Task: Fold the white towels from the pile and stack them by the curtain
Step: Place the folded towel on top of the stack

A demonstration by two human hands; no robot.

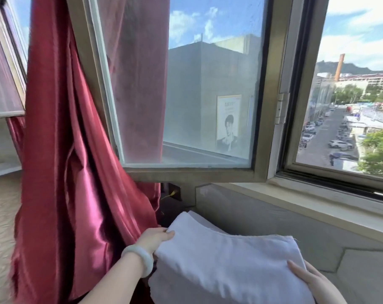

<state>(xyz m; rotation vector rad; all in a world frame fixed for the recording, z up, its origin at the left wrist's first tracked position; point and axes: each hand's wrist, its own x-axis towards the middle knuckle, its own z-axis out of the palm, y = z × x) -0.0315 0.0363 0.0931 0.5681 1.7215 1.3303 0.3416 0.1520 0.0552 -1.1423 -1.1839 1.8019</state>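
The left hand (155, 238) pinches the far left edge of a folded white towel (225, 266), thumb on top and the other fingers hidden beneath. The right hand (312, 280) grasps the near right corner the same way, thumb laid flat on the cloth. Holding opposite corners likely keeps the fold square and stops the layers sliding apart as the towel is carried. It hangs slightly slack between the hands. Its far end lies over the rounded layers of a white stack (199, 217), which sits just beside the red curtain (76, 172). The towel is probably being lowered onto that stack. A pale bracelet (140, 258) circles the left wrist, and a grey ledge (366, 266) runs under the window.
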